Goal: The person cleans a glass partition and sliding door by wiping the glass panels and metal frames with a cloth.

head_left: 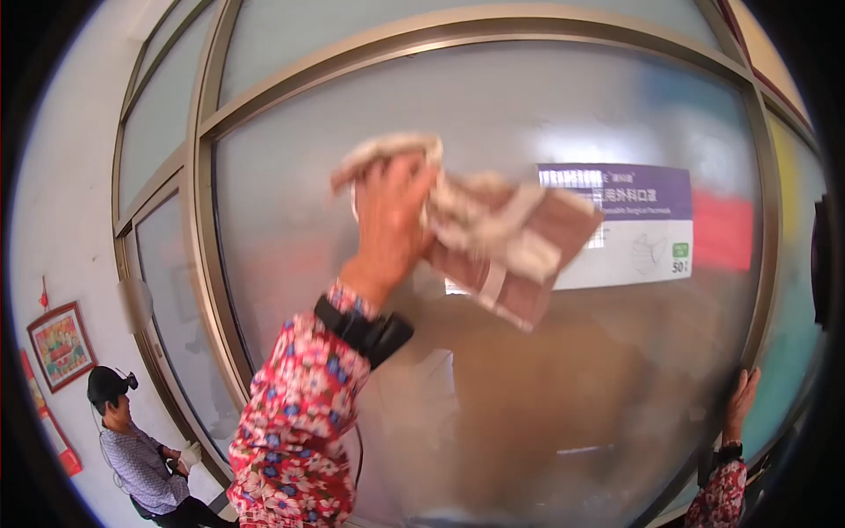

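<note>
Raised in front of a large frosted glass pane [352, 114], my left hand [393, 211] grips a brown and cream cloth [528, 255]. The cloth spreads to the right over the glass and covers part of a purple and white printed sheet [647, 220]. A black band is round my left wrist, over a red floral sleeve. Low at the right, my right hand [742, 400] is upright beside the metal frame [761, 299], with its fingers apart and nothing visible in it.
At the lower left a person [145, 458] in a black cap stands by a door [180, 317]. A framed picture [62, 346] and red paper strips [57, 431] hang on the white wall [66, 211].
</note>
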